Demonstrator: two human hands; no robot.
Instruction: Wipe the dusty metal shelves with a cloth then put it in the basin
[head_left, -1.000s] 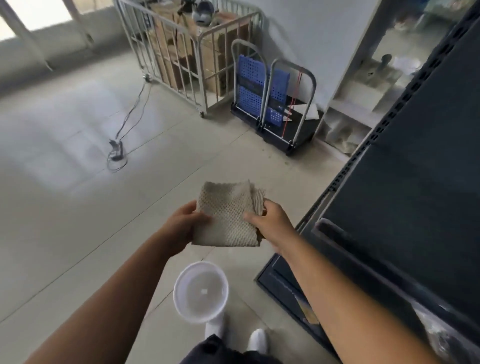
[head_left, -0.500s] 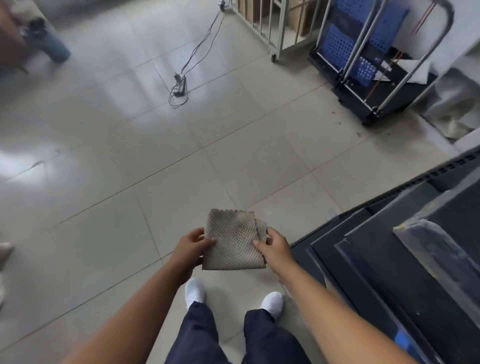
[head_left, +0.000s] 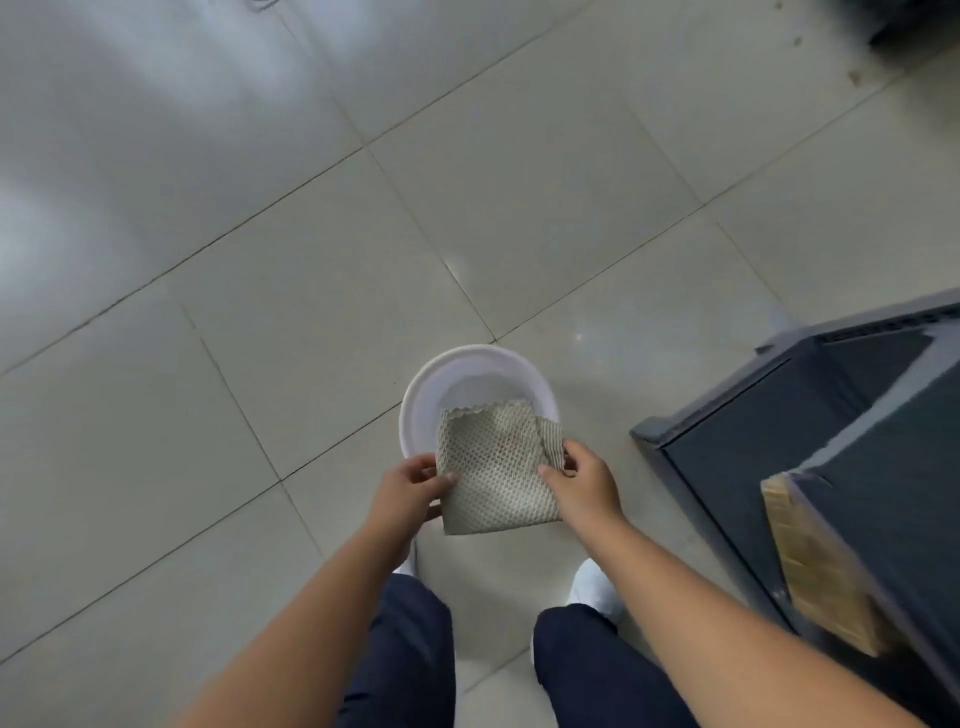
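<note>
cloth (head_left: 497, 465): beige waffle-weave, folded, held above basin | basin (head_left: 422, 405): white, round, on floor, seemingly empty

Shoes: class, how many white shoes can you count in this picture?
2. The left shoe peeks out under the left forearm, mostly hidden. The right shoe sits on the floor beside the right forearm, just below the cloth.

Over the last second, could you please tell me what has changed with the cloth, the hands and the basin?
The view has tilted down from the carts and shelf fronts to the floor. The white basin, out of view half a second ago, now lies directly under the folded cloth. Nothing was taken hold of or let go: the left hand and right hand still hold the cloth's side edges, and it remains folded.
</note>
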